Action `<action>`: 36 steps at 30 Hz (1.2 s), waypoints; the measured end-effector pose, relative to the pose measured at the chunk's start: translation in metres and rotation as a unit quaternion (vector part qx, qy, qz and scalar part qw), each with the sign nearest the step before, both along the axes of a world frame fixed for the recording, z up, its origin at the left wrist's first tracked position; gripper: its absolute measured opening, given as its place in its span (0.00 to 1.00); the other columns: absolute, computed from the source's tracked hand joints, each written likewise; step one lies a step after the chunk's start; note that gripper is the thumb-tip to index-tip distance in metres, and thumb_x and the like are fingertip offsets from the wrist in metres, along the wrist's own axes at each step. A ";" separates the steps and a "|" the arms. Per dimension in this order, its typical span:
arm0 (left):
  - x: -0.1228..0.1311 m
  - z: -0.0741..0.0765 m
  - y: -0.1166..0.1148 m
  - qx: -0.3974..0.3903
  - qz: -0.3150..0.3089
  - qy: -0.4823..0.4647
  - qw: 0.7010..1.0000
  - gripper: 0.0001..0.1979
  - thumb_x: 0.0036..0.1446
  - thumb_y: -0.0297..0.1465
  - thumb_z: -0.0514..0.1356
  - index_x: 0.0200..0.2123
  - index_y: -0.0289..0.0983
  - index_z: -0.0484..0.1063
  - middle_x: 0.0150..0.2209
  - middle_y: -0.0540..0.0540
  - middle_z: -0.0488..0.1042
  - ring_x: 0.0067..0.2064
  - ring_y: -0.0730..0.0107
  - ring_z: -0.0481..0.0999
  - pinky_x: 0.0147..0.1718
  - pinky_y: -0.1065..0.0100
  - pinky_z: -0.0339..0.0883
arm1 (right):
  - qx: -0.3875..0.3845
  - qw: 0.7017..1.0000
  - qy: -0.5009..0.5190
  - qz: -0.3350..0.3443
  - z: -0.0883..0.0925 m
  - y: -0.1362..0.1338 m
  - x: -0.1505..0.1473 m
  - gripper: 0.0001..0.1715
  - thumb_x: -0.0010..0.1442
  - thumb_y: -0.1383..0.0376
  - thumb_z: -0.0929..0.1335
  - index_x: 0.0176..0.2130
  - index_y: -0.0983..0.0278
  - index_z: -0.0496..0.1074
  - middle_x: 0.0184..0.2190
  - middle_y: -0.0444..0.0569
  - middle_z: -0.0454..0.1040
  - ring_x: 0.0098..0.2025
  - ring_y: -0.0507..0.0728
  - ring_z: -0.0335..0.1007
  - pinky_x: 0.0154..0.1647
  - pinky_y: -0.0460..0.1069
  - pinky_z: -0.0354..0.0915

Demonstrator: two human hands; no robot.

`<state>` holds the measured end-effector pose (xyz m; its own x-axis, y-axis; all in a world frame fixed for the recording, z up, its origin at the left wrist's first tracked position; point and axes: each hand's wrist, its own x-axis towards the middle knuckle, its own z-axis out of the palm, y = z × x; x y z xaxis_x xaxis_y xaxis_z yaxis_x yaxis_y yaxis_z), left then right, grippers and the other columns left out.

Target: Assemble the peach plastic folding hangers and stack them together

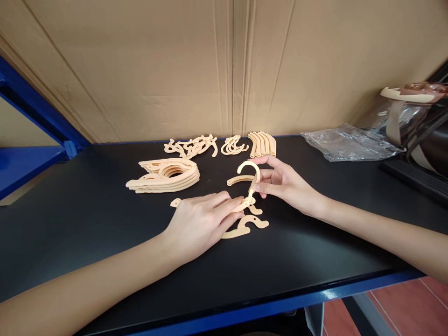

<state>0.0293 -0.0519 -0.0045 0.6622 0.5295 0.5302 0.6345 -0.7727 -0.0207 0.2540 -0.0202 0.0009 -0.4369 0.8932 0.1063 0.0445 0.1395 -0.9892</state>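
My left hand [205, 219] lies on the black table [87, 242], fingers pressed together on a cream plastic hanger piece [245, 204] whose far end [175, 202] pokes out to the left. My right hand [283, 183] pinches a cream hook [249, 169] upright, its lower end meeting that piece. A curved strip [240, 179] lies just behind the hook. Two more loose cream pieces [250, 223] rest in front of the fingers.
A stack of cream hanger bodies [164, 176] lies to the left. Along the cardboard wall [210, 65] sit small parts [191, 147], hooks [234, 146] and curved strips [262, 143]. A clear plastic bag [346, 142] and a dark bin [420, 121] lie at the right.
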 end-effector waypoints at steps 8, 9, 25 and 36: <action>0.000 -0.001 0.000 -0.031 0.020 0.002 0.999 0.12 0.67 0.35 0.53 0.42 0.40 0.77 0.28 0.53 0.74 0.24 0.79 0.70 0.20 0.73 0.54 | 0.024 0.999 -0.024 -0.020 0.000 -0.004 -0.002 0.23 0.58 0.66 0.71 0.51 0.59 0.62 0.29 0.40 0.72 0.28 0.52 0.72 0.34 0.51 0.70; 0.000 -0.001 0.000 -0.033 0.017 0.001 0.999 0.13 0.67 0.34 0.53 0.42 0.40 0.77 0.28 0.53 0.74 0.24 0.79 0.70 0.21 0.73 0.54 | 0.022 0.999 -0.025 -0.021 -0.001 -0.004 -0.002 0.23 0.58 0.66 0.71 0.51 0.59 0.62 0.29 0.40 0.72 0.28 0.52 0.72 0.34 0.51 0.70; 0.000 -0.002 0.000 -0.058 0.014 -0.017 0.998 0.13 0.66 0.35 0.53 0.37 0.39 0.77 0.24 0.55 0.70 0.21 0.80 0.65 0.19 0.74 0.50 | -0.038 0.999 -0.019 -0.024 -0.002 -0.001 -0.001 0.25 0.56 0.64 0.72 0.51 0.60 0.61 0.30 0.41 0.74 0.16 0.45 0.60 0.19 0.45 0.60; 0.000 0.000 0.001 -0.052 0.013 -0.008 0.999 0.11 0.66 0.34 0.54 0.39 0.39 0.77 0.25 0.54 0.72 0.22 0.79 0.66 0.20 0.74 0.50 | -0.071 0.997 -0.027 0.002 -0.001 -0.003 -0.002 0.24 0.57 0.63 0.71 0.50 0.60 0.59 0.33 0.44 0.77 0.16 0.44 0.60 0.17 0.43 0.58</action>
